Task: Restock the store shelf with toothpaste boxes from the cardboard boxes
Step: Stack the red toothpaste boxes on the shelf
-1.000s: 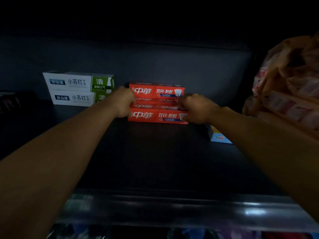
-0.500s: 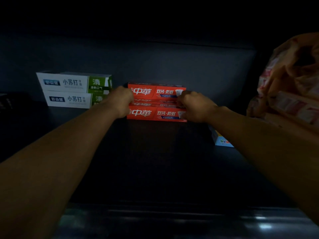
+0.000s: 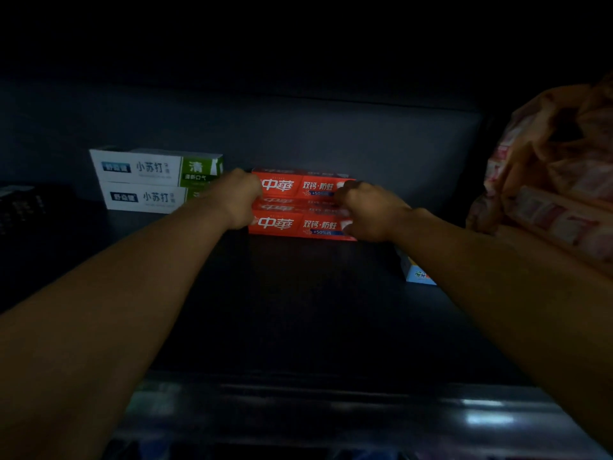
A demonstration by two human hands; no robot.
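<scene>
Red cardboard toothpaste boxes (image 3: pixel 300 204), stacked two high, sit at the back edge of the dark metal shelf (image 3: pixel 298 310). Left hand (image 3: pixel 237 199) and right hand (image 3: pixel 368 210) grip the stack's ends with curled fingers. Seemingly squaring the stack; next, release cleanly without toppling it.

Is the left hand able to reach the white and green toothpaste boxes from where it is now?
Probably yes: the left hand is beside the white and green toothpaste boxes, with nothing between them.
</scene>
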